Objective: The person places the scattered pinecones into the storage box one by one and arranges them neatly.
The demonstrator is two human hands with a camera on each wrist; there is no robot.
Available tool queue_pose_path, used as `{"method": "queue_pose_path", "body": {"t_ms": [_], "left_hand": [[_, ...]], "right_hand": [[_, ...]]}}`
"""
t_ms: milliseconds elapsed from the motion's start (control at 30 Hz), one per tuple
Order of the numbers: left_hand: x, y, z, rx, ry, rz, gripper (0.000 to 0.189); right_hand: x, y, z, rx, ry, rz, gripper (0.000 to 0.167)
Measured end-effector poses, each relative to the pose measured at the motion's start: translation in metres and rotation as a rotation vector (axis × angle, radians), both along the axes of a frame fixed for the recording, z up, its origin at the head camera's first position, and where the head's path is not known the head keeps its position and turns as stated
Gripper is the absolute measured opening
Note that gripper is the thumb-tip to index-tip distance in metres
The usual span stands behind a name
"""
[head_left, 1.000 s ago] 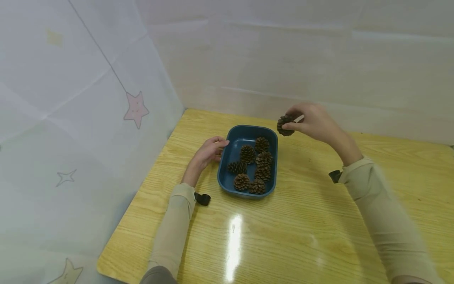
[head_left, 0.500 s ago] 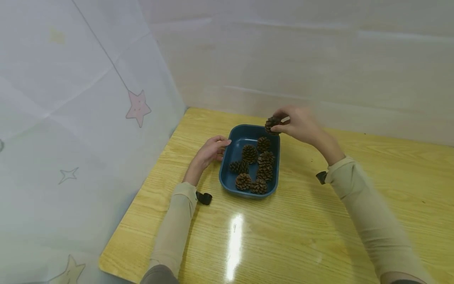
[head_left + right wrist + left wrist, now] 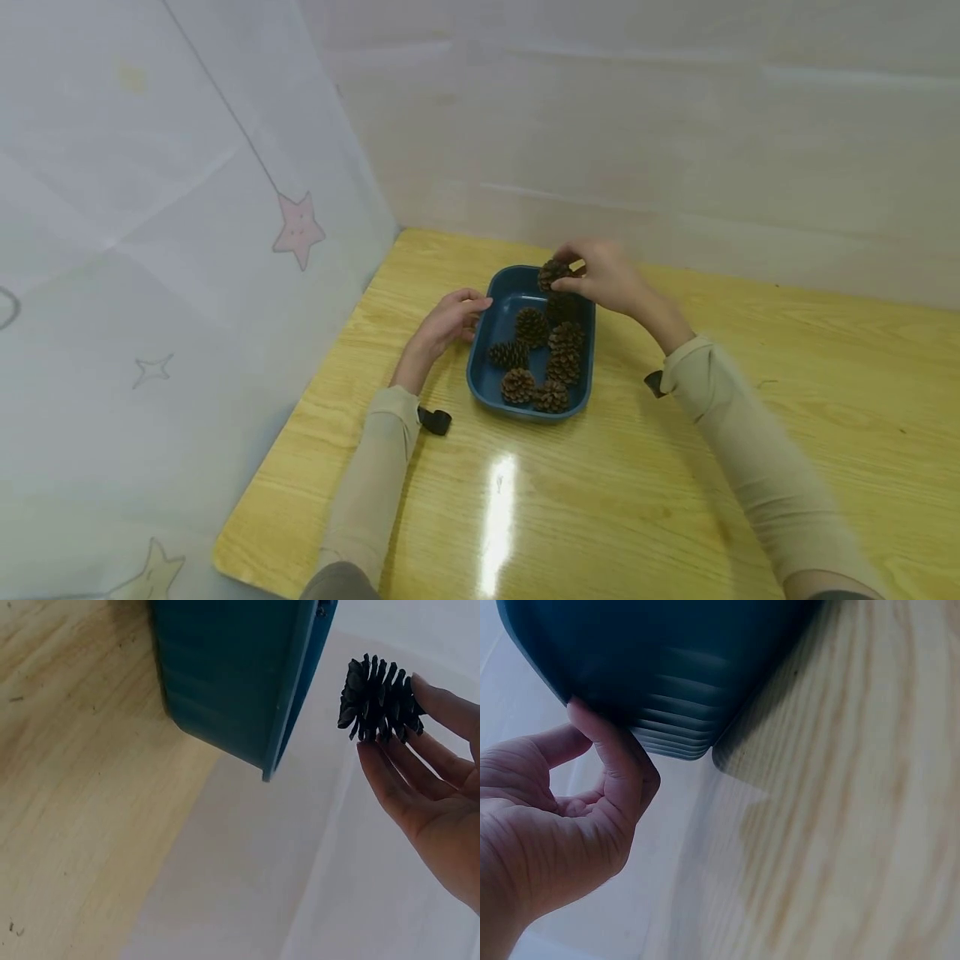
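Observation:
In the head view my right hand [image 3: 600, 275] holds a brown pine cone [image 3: 553, 274] over the far end of a deep blue plastic tub [image 3: 480, 367]. The right wrist view shows that pine cone [image 3: 379, 701] pinched between thumb and fingertips, above the tub's rim. My left hand [image 3: 446, 321] steadies the tub's left side, gripping its rim. Bent fingers [image 3: 619, 761] meet the tub's edge in the left wrist view. Several pine cones lie inside the tub, one [image 3: 532, 327] near the middle and another [image 3: 517, 385] at the near end; one below my right hand is shaded.
The tub stands on a yellow wood-grain table [image 3: 637, 500] towards its back. A pale wall sheet [image 3: 637, 150] hangs behind the table, and a white sheet with printed stars [image 3: 298, 229] borders it on the left.
My right hand has carried the pine cone leftwards, from beside the tub's far right corner to over its inside. The left hand has kept its place on the rim.

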State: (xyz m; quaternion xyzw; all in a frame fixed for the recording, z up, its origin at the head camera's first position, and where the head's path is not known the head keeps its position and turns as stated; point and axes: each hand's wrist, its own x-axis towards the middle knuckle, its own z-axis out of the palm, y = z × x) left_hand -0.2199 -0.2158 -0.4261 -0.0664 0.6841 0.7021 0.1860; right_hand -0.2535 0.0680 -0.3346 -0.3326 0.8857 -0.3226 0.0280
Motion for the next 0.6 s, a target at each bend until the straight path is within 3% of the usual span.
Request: {"method": "queue_pose_path", "body": {"t_ms": [333,600], "left_hand": [[0.001,-0.002,-0.001,0.008,0.006,0.005,0.019],[0.001,0.002,-0.003,-0.020,0.021,0.002,0.023]], "right_hand": [[-0.008,-0.024,-0.023,-0.002,-0.049,0.009,0.041],[-0.012,-0.029,-0.044,0.010,-0.078,-0.036,0.040]]}}
